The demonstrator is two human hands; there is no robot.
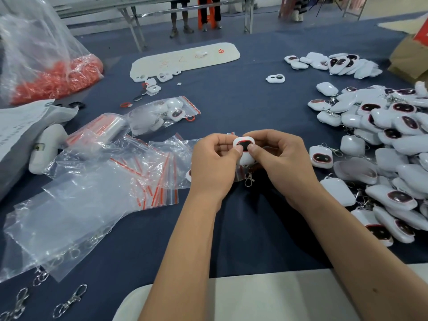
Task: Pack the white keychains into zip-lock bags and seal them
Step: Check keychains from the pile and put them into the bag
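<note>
White plastic dominates the scene: one white keychain [243, 148] with a dark oval window edged in red is held just above the middle of a desk [231, 100] covered in navy cloth. The person's left hand [214, 163] pinches its left side, thumb pressed on the front face beside the window and fingers curled behind. The right hand [281, 158] pinches the right side the same way, thumb tip on the window's edge. The keychain sits between the two thumbs, tilted toward the camera, and its silver clasp [249, 179] dangles below the hands.

Directly behind and to the left of the left hand lies a loose spread of clear zip-lock bags [152, 172] with red seal strips, flat on the cloth. One of them reaches under the hands, but whether either hand is touching it cannot be told. Farther back on the left, a filled bag [162, 112] holds several keychains. A large heap of keychains [382, 144] lies well to the right of the right hand, with a smaller heap [333, 63] behind it.

At far left stands a big clear sack of orange rings [53, 75]. Loose silver clips [69, 300] lie at the near left corner. A long white tray [185, 57] rests at the back of the desk.
</note>
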